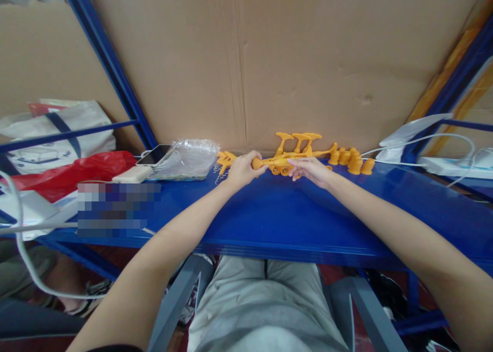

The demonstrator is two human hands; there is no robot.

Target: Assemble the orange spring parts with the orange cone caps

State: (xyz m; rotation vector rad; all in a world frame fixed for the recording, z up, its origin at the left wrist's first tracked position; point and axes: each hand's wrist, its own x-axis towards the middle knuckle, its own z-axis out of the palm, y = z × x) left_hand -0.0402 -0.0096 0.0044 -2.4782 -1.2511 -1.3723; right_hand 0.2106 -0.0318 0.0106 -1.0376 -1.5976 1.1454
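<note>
- Both hands meet at the far edge of the blue tabletop [277, 213]: the left hand [241, 170] is closed around the round end of an orange plastic toy [283, 162], and the right hand [310, 169] pinches the same toy near its middle with fingertips.
- This orange toy lies lengthwise on the tabletop close to the cardboard wall [308, 59], with three flat-topped stalks standing up from it.
- Just right of the toy sits a cluster of small orange pegs [352, 160], and a small orange piece [225, 160] lies just left of the left hand.
- Further left are a clear plastic bag [188, 159], a phone [154, 155], a white power bank [133, 174] and a red bag [73, 171].
- On the right, a white power strip [454, 166] with white cables [423, 137] rests on the surface.
- Blue metal shelf posts [111, 64] frame the cardboard backing.
- Below the tabletop edge, the person's grey trousers [262, 300] show.
</note>
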